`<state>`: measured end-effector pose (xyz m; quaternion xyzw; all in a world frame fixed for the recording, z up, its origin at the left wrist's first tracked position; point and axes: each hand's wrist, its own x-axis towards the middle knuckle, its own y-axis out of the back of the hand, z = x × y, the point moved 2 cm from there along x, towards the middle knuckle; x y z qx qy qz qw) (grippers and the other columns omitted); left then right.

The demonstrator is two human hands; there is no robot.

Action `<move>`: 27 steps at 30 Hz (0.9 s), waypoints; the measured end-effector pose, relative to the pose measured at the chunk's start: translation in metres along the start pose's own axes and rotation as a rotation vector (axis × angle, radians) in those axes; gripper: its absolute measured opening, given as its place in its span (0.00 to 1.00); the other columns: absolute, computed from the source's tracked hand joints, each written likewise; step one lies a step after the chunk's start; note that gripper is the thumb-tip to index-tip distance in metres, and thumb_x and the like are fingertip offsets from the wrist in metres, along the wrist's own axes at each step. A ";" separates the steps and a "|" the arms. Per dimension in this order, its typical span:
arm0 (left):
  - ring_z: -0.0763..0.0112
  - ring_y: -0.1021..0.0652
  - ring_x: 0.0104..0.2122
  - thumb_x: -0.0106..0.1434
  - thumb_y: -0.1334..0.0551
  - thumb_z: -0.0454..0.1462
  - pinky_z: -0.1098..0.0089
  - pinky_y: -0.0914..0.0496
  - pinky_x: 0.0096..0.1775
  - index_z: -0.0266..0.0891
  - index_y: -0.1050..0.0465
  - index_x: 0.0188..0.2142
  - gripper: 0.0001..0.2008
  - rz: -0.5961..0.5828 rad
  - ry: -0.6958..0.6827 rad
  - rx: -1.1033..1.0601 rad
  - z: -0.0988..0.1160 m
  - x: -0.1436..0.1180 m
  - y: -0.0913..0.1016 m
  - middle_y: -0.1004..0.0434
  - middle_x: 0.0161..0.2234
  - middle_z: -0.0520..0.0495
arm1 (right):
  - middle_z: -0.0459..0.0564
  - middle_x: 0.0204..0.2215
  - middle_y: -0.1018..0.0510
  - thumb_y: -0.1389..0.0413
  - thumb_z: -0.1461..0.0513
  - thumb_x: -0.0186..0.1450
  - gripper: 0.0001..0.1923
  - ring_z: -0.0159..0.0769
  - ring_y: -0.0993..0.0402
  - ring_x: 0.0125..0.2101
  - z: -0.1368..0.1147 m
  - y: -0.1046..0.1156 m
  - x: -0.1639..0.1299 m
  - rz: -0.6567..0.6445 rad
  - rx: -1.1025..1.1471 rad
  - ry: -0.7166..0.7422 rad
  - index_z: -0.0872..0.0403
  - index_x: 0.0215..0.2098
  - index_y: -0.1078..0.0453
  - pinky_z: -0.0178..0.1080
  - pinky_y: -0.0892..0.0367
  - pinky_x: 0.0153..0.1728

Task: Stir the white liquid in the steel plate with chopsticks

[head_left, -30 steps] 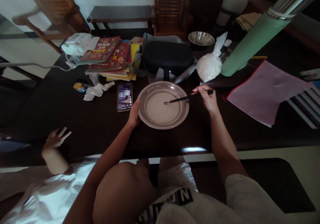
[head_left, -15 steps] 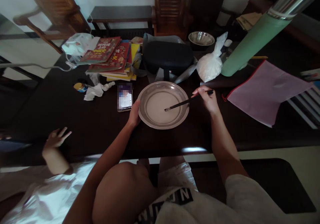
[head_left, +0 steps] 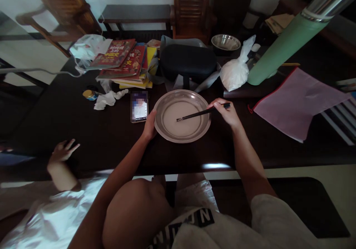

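A round metal basin [head_left: 204, 124] with pale batter in it sits on the dark table [head_left: 111, 141] in front of me. My left hand [head_left: 149, 126] grips the basin's left rim. My right hand [head_left: 226, 112] holds dark chopsticks [head_left: 194, 114] at the basin's right side, their tips dipped in the batter near the middle. A lit phone [head_left: 139, 107] lies just left of the basin.
Behind the basin are a black case [head_left: 187, 60], a stack of books [head_left: 125, 61], a white plastic bag [head_left: 235, 72], a small steel bowl [head_left: 226, 42] and a green flask [head_left: 280, 46]. A pink folder [head_left: 297, 100] lies right. Another person's hand [head_left: 63, 151] rests at the table's left.
The chopstick tips have swept around in the batter, from the middle toward the right and back left. My right hand shifted slightly left. My left hand stayed on the rim.
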<state>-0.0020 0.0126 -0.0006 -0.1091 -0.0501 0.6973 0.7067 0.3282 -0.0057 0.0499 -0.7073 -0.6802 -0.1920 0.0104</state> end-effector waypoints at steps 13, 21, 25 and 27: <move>0.48 0.19 0.57 0.63 0.31 0.48 0.58 0.22 0.56 0.39 0.19 0.40 0.15 0.010 0.097 -0.091 -0.004 0.002 -0.001 0.13 0.43 0.41 | 0.47 0.30 0.13 0.38 0.34 0.63 0.27 0.40 0.16 0.35 -0.003 0.002 0.001 0.042 -0.011 0.009 0.46 0.30 0.18 0.45 0.22 0.41; 0.48 0.15 0.50 0.67 0.33 0.44 0.56 0.19 0.53 0.37 0.18 0.40 0.12 0.069 0.149 -0.135 -0.008 0.001 0.000 0.12 0.38 0.41 | 0.46 0.28 0.14 0.37 0.36 0.64 0.25 0.40 0.16 0.32 0.005 0.008 0.002 0.063 0.038 -0.010 0.46 0.28 0.20 0.45 0.22 0.39; 0.51 0.16 0.52 0.71 0.38 0.45 0.56 0.20 0.55 0.39 0.16 0.43 0.15 0.131 0.175 -0.171 0.008 -0.003 0.004 0.11 0.40 0.42 | 0.46 0.28 0.14 0.37 0.36 0.64 0.25 0.39 0.17 0.32 0.008 0.009 0.003 0.118 0.004 0.012 0.46 0.28 0.20 0.43 0.23 0.34; 0.52 0.16 0.54 0.73 0.40 0.46 0.55 0.22 0.58 0.40 0.16 0.44 0.16 0.179 0.159 -0.175 0.027 -0.014 0.012 0.11 0.45 0.41 | 0.45 0.25 0.16 0.37 0.37 0.64 0.25 0.39 0.19 0.28 0.012 0.011 0.003 0.182 0.038 -0.003 0.46 0.27 0.20 0.43 0.25 0.31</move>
